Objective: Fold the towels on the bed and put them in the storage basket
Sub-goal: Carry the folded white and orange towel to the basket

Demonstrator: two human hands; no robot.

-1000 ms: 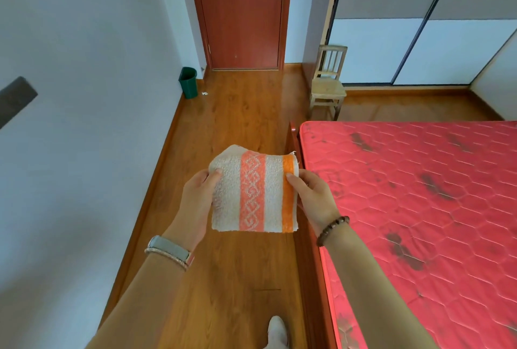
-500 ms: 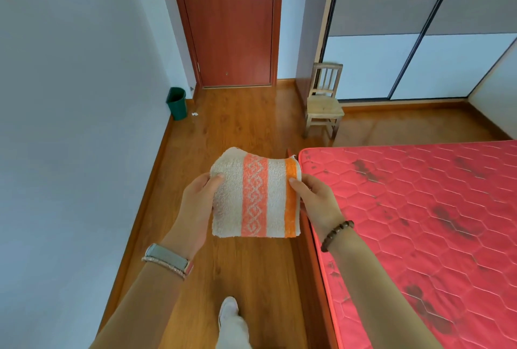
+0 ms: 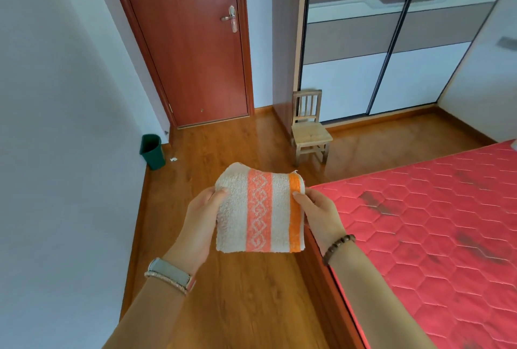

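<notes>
Wooden bedroom floor (image 3: 237, 306) beside red quilted bed (image 3: 433, 223). Above, folded cream-and-orange striped terry towel (image 3: 258, 209), pinched each side by left hand (image 3: 201, 223) and right hand (image 3: 321, 217). Looks folded; awaits basket, nowhere visible.

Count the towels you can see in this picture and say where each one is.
1. The folded orange-striped towel is held between the left hand and right hand, above the wooden floor beside the bed. Others may lie out of view.

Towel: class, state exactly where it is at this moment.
In the head view, the towel is centre frame, held between the left hand and right hand, above the floor, left of the bed.
</notes>
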